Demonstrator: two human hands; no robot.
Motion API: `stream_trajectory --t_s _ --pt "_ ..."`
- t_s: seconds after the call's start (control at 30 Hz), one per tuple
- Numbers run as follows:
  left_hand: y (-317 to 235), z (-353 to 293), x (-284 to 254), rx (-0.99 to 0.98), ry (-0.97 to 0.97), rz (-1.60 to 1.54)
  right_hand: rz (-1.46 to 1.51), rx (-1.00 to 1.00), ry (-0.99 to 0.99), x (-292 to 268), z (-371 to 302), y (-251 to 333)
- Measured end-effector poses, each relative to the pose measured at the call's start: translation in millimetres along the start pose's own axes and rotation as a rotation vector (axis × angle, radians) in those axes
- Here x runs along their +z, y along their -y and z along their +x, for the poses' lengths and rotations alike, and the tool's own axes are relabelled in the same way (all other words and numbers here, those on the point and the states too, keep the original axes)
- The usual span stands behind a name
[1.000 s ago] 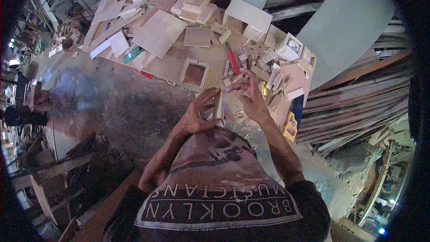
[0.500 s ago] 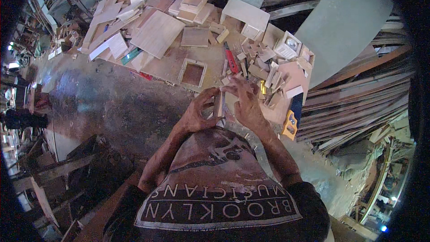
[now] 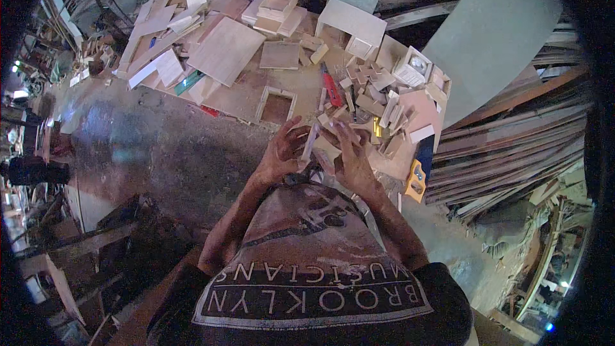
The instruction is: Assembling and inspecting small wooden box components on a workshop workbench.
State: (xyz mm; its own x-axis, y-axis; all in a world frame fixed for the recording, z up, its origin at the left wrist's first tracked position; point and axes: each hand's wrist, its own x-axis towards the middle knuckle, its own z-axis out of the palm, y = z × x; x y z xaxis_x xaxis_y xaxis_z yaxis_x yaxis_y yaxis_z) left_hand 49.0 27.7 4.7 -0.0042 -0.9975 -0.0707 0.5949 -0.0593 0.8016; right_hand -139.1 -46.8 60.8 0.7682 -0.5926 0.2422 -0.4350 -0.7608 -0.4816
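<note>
My left hand (image 3: 282, 152) is closed on a narrow pale wood strip (image 3: 309, 143), held upright in front of my shirt at the bench's near edge. Close beside it, my right hand (image 3: 353, 157) has its fingers bent, thumb and fingertips around what looks like another small wood piece (image 3: 328, 155), partly hidden. The two hands are a little apart. Just beyond them on the bench lie a square wooden frame (image 3: 292, 97) and a red-handled tool (image 3: 331, 88).
Loose wood offcuts (image 3: 392, 110) crowd the bench's right, with a yellow metal piece (image 3: 377, 127) and a yellow-handled saw (image 3: 416, 179) at its edge. Flat boards (image 3: 225, 50) and small boxes (image 3: 277, 6) lie farther back. Long stacked planks (image 3: 512, 147) stand to the right.
My hands have moved slightly apart and their fingers have opened somewhat. The wood strip now leans by my left hand, with a gap between it and my right hand.
</note>
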Motion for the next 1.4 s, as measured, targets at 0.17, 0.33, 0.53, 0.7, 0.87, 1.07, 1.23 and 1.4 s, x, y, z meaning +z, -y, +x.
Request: stream_trajectory --t_s 0.17,0.33,0.53,0.7,0.87,1.07,1.23,1.4 --pt "-2.6 0.6 -2.5 0.017 -0.001 -0.109 -0.037 -0.007 -0.108 12.6 -6.6 -1.0" --pt "-3.8 6.1 0.1 0.024 -0.051 -0.060 -0.057 -0.136 0.023 23.0 -12.1 3.7" --pt "5.5 8.7 -8.1 0.003 -0.151 0.091 -0.036 -0.086 -0.026 18.8 -14.3 -0.4" --pt "7.1 11.9 -1.0 0.050 -0.318 0.359 0.192 -0.007 -0.103 27.6 -18.2 -12.0" --pt "4.1 7.3 4.3 0.072 -0.475 0.872 0.458 0.164 -0.216 29.5 -6.9 -22.6" --pt "4.4 3.4 14.4 0.019 -0.657 1.014 0.401 0.000 0.002 59.8 7.8 -35.3" --pt "2.5 -1.7 24.1 -0.031 -0.743 1.014 0.307 -0.276 0.021 78.9 22.3 -55.0" --pt "31.3 -5.0 6.8 0.046 -0.989 0.564 0.499 -0.254 -0.008 81.0 29.6 -51.4"
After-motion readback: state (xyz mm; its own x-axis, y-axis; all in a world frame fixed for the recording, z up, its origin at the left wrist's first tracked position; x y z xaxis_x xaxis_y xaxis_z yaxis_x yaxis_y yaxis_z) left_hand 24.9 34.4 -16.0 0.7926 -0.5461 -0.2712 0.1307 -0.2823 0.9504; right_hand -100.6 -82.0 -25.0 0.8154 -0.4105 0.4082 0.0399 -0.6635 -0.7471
